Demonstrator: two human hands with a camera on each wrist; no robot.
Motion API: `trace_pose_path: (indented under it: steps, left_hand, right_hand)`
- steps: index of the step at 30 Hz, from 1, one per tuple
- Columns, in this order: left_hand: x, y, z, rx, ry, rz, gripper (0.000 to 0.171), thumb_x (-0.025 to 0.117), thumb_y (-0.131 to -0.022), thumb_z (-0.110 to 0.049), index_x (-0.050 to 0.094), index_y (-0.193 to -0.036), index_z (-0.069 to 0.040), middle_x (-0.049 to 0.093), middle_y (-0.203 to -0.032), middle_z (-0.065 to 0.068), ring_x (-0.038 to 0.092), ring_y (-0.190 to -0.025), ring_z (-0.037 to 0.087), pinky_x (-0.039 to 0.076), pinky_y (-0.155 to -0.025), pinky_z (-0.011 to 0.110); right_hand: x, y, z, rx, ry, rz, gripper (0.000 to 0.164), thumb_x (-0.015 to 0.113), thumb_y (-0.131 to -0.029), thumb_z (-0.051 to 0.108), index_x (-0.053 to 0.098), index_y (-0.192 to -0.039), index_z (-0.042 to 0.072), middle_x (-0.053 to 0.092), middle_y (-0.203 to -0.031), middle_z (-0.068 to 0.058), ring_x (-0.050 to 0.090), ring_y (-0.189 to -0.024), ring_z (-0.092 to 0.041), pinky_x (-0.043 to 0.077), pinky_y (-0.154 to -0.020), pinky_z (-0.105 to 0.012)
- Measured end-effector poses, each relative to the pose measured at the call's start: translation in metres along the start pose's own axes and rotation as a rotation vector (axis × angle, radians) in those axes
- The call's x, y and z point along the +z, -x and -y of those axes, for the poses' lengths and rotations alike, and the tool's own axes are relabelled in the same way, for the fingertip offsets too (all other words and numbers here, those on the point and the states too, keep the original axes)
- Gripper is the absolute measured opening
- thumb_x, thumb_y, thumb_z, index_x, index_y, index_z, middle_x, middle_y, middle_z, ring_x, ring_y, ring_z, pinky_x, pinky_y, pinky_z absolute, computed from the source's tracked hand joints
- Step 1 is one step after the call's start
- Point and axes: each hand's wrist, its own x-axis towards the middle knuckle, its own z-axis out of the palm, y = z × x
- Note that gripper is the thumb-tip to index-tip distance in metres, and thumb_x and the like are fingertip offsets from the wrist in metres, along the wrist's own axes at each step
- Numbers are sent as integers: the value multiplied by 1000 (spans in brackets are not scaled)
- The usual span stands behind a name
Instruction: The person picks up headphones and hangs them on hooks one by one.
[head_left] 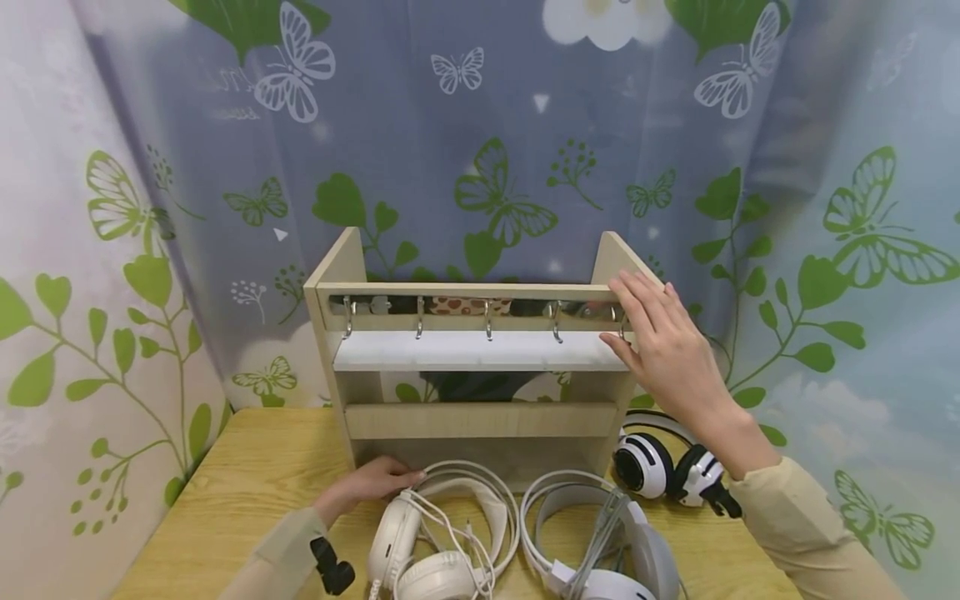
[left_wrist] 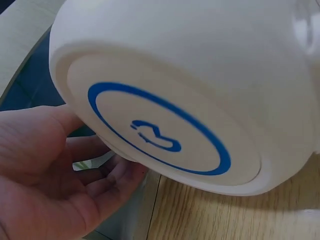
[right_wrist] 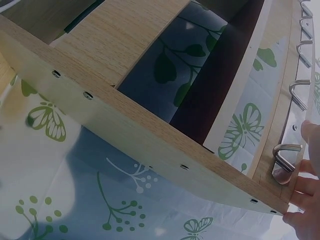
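A pale wooden rack [head_left: 480, 421] with a row of metal hooks [head_left: 488, 321] stands on the table. My right hand [head_left: 671, 346] rests over its upper right corner, fingers extended and the thumb near the end hook. The right wrist view shows these fingers [right_wrist: 300, 197] against the end of the side panel. Near the rack's lower left, my left hand [head_left: 375, 479] is beside white headphones [head_left: 442, 575]. In the left wrist view, its loosely bent fingers [left_wrist: 117, 182] lie partly behind the ear cup [left_wrist: 165, 135]; whether they touch it I cannot tell.
Grey-white headphones [head_left: 652, 554] with a bundled cable lie in front of the rack. Black-and-white headphones [head_left: 645, 462] are on the right, near my right forearm. The wooden table [head_left: 262, 467] meets patterned curtains [head_left: 420, 125] behind and at both sides.
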Motion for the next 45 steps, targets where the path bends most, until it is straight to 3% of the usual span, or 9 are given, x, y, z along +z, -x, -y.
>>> trace_pose_path:
  steps: [3, 9, 13, 16, 20, 23, 27, 34, 45]
  left_hand:
    - [0, 2, -1, 2, -5, 4, 47, 57, -104, -40, 73, -116, 3, 74, -105, 8, 64, -85, 9, 58, -76, 35]
    - [3, 6, -3, -14, 42, -11, 46, 56, -105, -39, 73, -111, 2, 54, -72, -3, 45, -64, 10, 43, -62, 29]
    - [4, 9, -6, -2, 63, -8, 40, 58, -104, -35, 73, -105, 2, 49, -69, -5, 41, -61, 10, 38, -59, 26]
    - [3, 11, -9, 16, 76, 7, 39, 59, -104, -34, 72, -106, 3, 55, -73, -4, 44, -63, 9, 41, -60, 26]
    - [2, 14, -13, 41, 107, 27, 42, 60, -104, -30, 68, -118, 8, 71, -97, 3, 62, -81, 10, 57, -73, 33]
    - [1, 17, -15, 44, 139, 32, 48, 61, -103, -28, 60, -128, 13, 70, -114, 15, 69, -98, 20, 61, -86, 41]
    - [-2, 21, -18, 41, 157, 36, 57, 60, -104, -28, 51, -137, 17, 64, -128, 26, 65, -115, 34, 58, -93, 49]
    - [-7, 31, -28, 108, 188, 36, 56, 62, -103, -26, 50, -135, 18, 67, -124, 25, 67, -111, 28, 59, -93, 43]
    - [-14, 49, -29, 182, 219, 81, 56, 60, -103, -26, 48, -140, 14, 64, -131, 25, 66, -115, 27, 57, -93, 35]
  right_hand:
    - [-1, -1, 0, -1, -1, -1, 69, 35, -108, 51, 43, -150, -2, 47, -150, -23, 43, -140, -40, 23, -124, -51]
    - [-1, -1, 1, -2, -7, 2, 69, 35, -108, 52, 44, -150, -3, 48, -150, -23, 44, -140, -40, 23, -124, -52]
    - [-2, -1, 2, -2, -7, 4, 70, 35, -108, 52, 44, -150, -3, 48, -150, -23, 44, -140, -40, 24, -124, -52]
    - [-1, -1, 2, -3, -7, 2, 70, 35, -108, 52, 44, -149, -3, 48, -149, -23, 44, -139, -40, 24, -124, -52]
    - [-1, -1, 3, -7, -5, -4, 69, 34, -108, 52, 45, -149, -3, 48, -149, -23, 45, -139, -41, 25, -123, -53]
    - [-2, -2, 3, -10, -2, -7, 69, 35, -108, 51, 45, -148, -3, 49, -148, -23, 45, -138, -40, 26, -123, -53]
    - [-1, -1, 2, -7, -3, -7, 69, 35, -108, 52, 45, -149, -3, 49, -149, -23, 45, -139, -40, 26, -123, -53]
    - [-1, -1, 1, 6, -11, -9, 69, 34, -108, 52, 45, -149, -3, 48, -149, -23, 45, -138, -40, 24, -124, -52]
    - [-1, -1, 1, 12, -21, 1, 70, 34, -107, 53, 44, -150, -2, 48, -150, -23, 44, -139, -41, 23, -125, -51]
